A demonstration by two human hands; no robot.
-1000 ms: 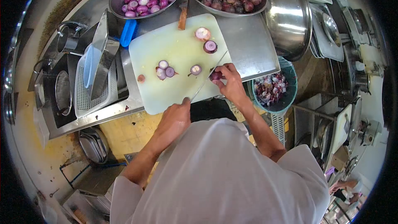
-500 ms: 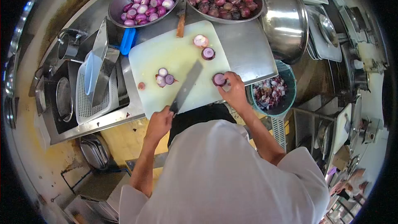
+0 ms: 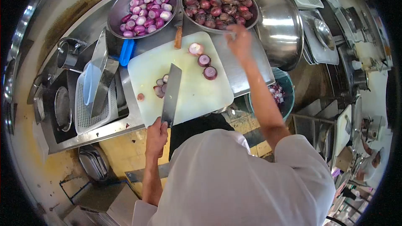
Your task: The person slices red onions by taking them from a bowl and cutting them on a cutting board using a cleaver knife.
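Observation:
My left hand [image 3: 156,137] grips the handle of a broad-bladed kitchen knife [image 3: 171,94], its blade angled up over the white cutting board [image 3: 188,109]. Small cut-off onion ends [image 3: 159,89] lie partly hidden behind the blade. Three trimmed red onions stand in a row on the board's right side; the nearest trimmed onion [image 3: 210,73] shows a pale purple cut face. My right hand [image 3: 240,42] is raised over the steel counter, close to the rim of a bowl of unpeeled red onions [image 3: 220,6]. Motion smears its fingers.
A steel bowl of peeled onions [image 3: 146,14] stands at the back left. A second knife's wooden handle [image 3: 178,37] reaches the board's far edge. Onion scraps fill a green bin [image 3: 287,96] below the counter's right side. A large steel pot [image 3: 278,21] stands at right.
My right hand has released a trimmed onion on the board's right side and moved up toward the unpeeled onions. The knife has swung left, over the cut-off ends.

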